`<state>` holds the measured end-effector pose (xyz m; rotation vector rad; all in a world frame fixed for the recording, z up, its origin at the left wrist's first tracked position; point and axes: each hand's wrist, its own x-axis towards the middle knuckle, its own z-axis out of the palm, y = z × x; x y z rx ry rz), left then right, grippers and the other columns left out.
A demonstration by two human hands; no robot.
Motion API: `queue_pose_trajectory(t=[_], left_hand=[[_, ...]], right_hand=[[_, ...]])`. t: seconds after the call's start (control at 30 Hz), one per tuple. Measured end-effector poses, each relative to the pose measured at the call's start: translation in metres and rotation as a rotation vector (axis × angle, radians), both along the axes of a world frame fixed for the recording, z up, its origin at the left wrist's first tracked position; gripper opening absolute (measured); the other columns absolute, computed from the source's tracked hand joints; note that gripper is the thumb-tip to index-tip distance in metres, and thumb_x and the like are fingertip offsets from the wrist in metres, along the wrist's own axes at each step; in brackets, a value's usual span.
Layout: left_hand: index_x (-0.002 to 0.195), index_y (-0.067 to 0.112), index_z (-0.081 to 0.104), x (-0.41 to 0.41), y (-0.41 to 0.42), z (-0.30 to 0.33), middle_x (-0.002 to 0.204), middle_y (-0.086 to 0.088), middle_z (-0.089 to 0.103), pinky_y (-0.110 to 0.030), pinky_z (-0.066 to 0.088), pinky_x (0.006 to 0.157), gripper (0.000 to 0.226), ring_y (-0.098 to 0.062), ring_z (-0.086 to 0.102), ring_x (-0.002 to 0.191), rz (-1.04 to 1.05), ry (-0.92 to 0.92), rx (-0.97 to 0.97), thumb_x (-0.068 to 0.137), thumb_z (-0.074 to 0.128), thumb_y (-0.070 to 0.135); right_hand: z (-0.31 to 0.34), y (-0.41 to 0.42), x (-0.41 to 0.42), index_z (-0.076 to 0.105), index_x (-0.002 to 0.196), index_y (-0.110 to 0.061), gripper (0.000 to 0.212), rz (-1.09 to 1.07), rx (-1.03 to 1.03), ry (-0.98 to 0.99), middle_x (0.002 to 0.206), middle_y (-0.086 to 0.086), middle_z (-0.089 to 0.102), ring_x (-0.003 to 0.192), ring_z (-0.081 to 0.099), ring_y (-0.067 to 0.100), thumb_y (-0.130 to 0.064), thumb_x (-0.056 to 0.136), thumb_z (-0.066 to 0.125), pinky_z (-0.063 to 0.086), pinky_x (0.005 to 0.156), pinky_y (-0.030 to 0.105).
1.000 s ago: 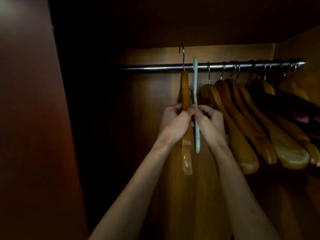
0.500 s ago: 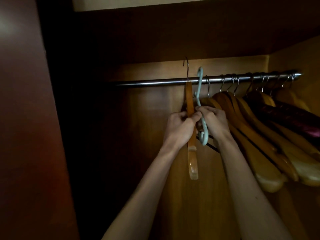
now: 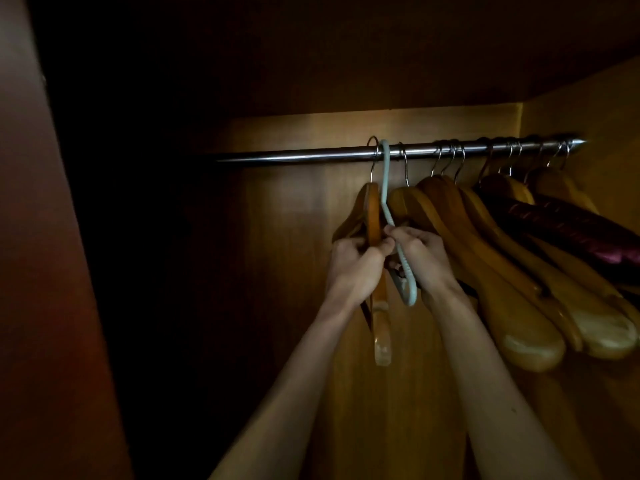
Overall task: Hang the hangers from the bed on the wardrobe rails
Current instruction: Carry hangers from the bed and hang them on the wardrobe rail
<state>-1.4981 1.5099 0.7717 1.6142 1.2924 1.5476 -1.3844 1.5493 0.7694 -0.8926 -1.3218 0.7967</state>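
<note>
Your two arms come up from the bottom edge of the view, and both are bare along all that shows: no sleeve, no cuff, no glove. Your left hand and your right hand carry no ring that the dim light lets you make out, and neither wrist shows a watch, a strap or a band. Your fingernails look short and plain, though the shadow hides their detail. Your right forearm has one small dark spot on it, about halfway along. Your left forearm shows no mark. Nothing else of your body or clothing is in view.
</note>
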Motion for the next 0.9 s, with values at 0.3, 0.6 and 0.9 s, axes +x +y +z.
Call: queue_pose_trajectory(t=[0.3,0.6,0.9], left_hand=[[0.074,0.022,0.075,0.011,0.001,-0.013,0.067,0.007,0.071,-0.042,0.059,0.081,0.023,-0.020,0.072,0.077,0.054,-0.071,-0.001,0.089,0.065,0.035],[0.089,0.024,0.077,0.014,0.001,-0.022,0.079,0.008,0.074,-0.037,0.055,0.087,0.022,-0.017,0.071,0.087,0.037,-0.080,0.003,0.093,0.062,0.039],[0.100,0.027,0.071,0.004,-0.063,-0.113,0.089,0.009,0.070,-0.034,0.057,0.078,0.028,-0.006,0.067,0.085,0.161,0.098,0.200,0.099,0.053,0.048]], right_hand=[[-0.006,0.001,0.001,0.075,0.080,-0.013,0.014,-0.009,0.012,0.151,0.059,-0.001,0.066,0.053,0.061,0.011,-0.022,0.089,0.070,0.050,0.055,0.026],[-0.024,-0.014,0.006,0.078,0.088,-0.015,0.017,0.027,0.020,0.238,0.072,0.001,0.072,0.065,0.068,0.013,-0.024,0.095,0.064,0.054,0.059,0.024],[-0.135,-0.068,0.004,0.069,0.098,-0.024,0.018,-0.097,-0.018,0.203,0.095,-0.007,0.071,0.087,0.065,0.004,-0.010,0.097,0.057,0.049,0.073,0.013]])
